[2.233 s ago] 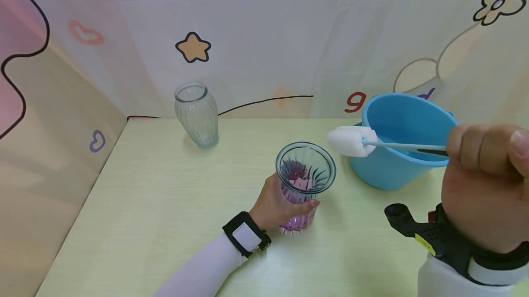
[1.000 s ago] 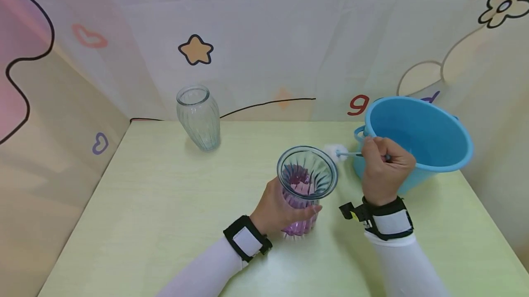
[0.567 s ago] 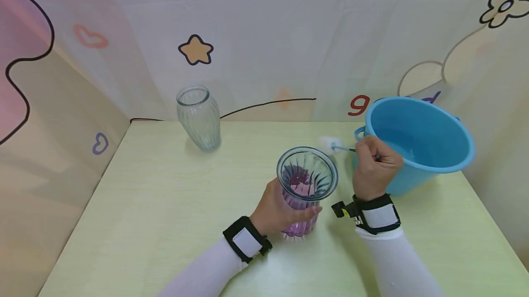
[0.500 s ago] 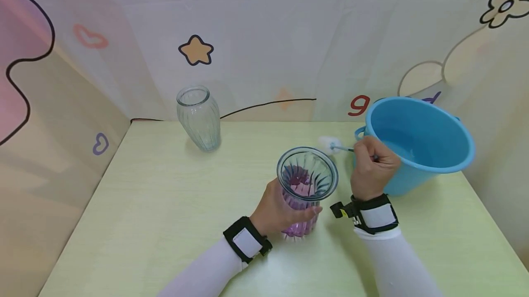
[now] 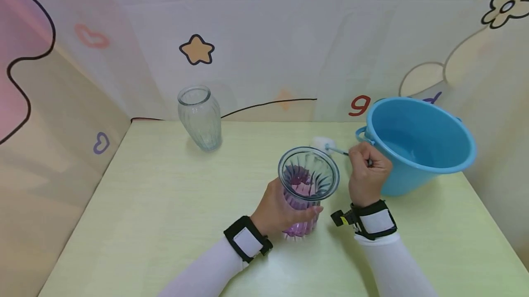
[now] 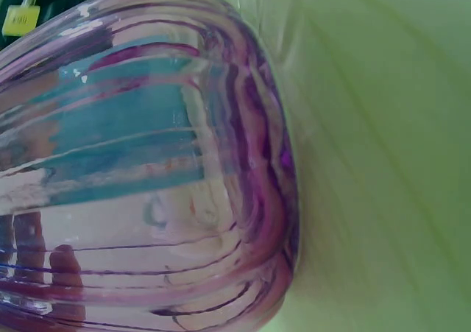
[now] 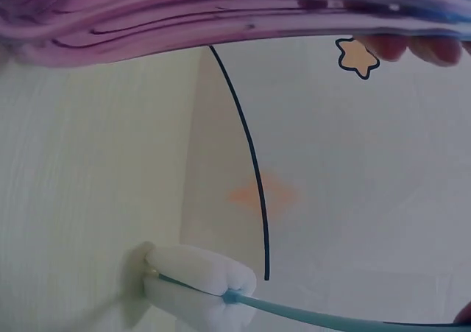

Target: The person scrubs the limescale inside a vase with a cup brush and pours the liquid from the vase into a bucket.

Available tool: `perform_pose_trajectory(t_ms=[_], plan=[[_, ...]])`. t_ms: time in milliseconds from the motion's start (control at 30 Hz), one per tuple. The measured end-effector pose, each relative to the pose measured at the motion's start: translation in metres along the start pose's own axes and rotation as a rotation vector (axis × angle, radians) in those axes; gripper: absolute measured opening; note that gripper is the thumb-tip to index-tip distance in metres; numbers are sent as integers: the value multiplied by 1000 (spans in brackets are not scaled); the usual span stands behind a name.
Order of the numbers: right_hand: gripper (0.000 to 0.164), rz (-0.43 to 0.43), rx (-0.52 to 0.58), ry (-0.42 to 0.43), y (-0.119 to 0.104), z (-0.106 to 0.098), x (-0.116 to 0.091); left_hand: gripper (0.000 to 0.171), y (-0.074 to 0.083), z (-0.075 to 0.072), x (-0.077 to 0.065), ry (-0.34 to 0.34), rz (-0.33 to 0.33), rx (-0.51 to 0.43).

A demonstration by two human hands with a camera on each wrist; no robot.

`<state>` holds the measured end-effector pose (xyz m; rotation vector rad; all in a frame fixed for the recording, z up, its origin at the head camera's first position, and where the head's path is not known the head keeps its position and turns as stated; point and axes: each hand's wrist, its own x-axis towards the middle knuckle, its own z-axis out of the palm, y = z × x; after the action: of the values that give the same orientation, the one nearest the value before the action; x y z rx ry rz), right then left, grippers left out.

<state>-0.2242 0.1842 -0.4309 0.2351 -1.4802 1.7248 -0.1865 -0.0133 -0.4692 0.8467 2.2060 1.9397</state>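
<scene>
Your left grip is curled round the ribbed purple-and-clear vase, mouth up, on the counter right in front of you. Your right grip is a closed fist on the handle of the sponge brush. White head sits outside the vase, just past its rim, apart from the glass; can't tell if it touches the counter. Blue bucket just beside your right knuckles, clear vase well apart at the back.

To do this well, I'd say: hold the vase low and firm, since smooth glass could turn or tip. Move the brush from the wrist, lift the head clear of the rim, and don't snag your knuckles on the bucket.
</scene>
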Motion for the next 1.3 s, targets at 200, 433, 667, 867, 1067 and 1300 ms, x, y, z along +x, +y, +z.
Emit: perform_pose_trajectory(t_ms=[200, 433, 667, 867, 1067, 1300], plan=[[34, 19, -203, -119, -7, -16, -10, 84, 1, -1, 0, -6, -18, -15], [16, 19, -438, -241, -13, -31, -21, 84, 2, 0, 0, -5, -17, -31], [25, -76, -632, -309, -15, -45, -26, 83, 3, 0, 0, -4, -15, -30], [27, -76, -708, -323, -18, -56, -31, 82, 3, 0, 0, 0, -18, -7], [21, 14, -740, -327, -21, -70, -39, 82, 3, 0, 0, -11, -37, -3], [17, 98, -788, -345, -21, -83, -43, 82, 3, -1, -1, -14, -46, -4]])
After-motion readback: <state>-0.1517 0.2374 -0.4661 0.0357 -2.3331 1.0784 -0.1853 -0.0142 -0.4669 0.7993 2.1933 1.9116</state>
